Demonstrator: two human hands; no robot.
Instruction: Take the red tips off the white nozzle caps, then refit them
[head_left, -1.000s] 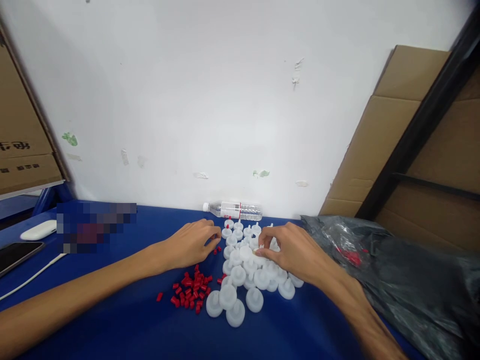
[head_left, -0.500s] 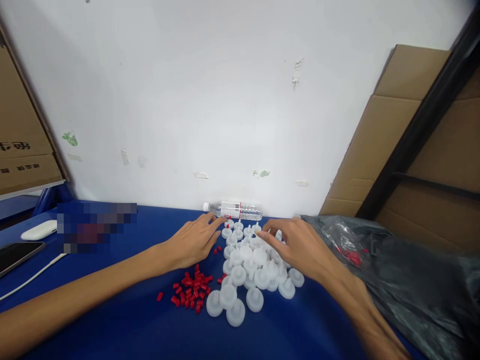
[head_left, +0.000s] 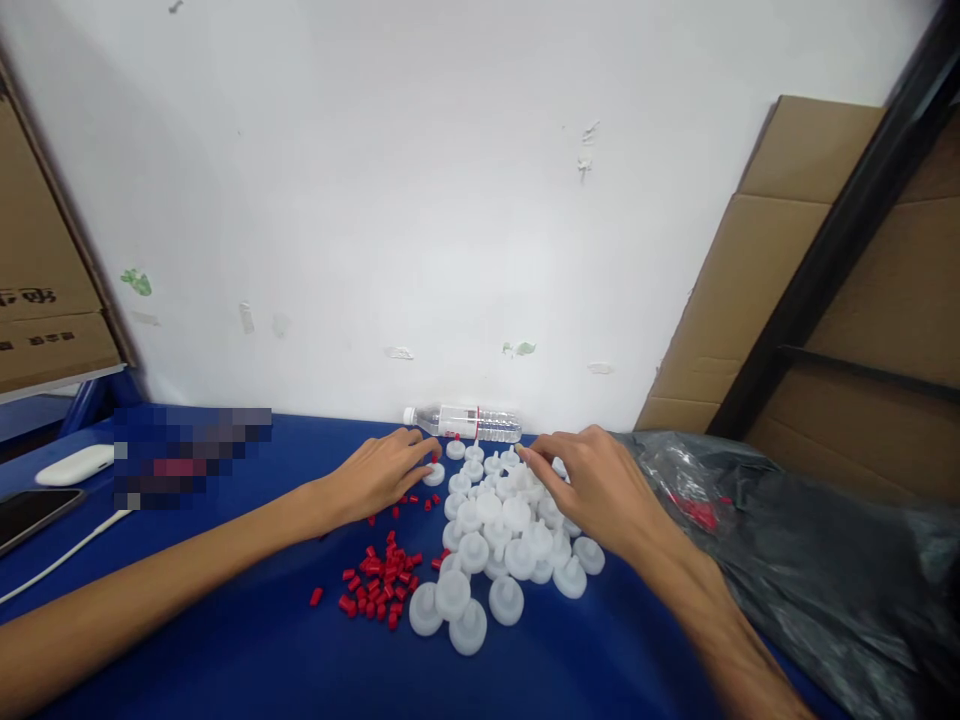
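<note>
My left hand (head_left: 386,472) has its thumb and fingertips closed around the red tip of a white spouted cap (head_left: 433,475), left of the pile. Another white cap with a red tip (head_left: 455,450) stands just behind it. At the pile's far edge, my right hand (head_left: 589,478) pinches with thumb and index at the spout of a white cap (head_left: 510,458). Its other fingers are partly hidden. The pile of white spouted caps (head_left: 487,508) spreads between my hands. Small red caps (head_left: 381,578) lie heaped to its left, with several loose ones near my left hand.
A clear plastic bottle (head_left: 499,425) lies against the wall. On the right are a black plastic bag (head_left: 810,550) and a clear bag with red pieces (head_left: 694,500). A phone (head_left: 37,515), a white case (head_left: 75,465) and a cable (head_left: 67,555) lie at left on the blue table (head_left: 300,650).
My left hand has drawn a red-tipped white cap left, away from the other caps. My right thumb and index have come together at a cap's spout.
</note>
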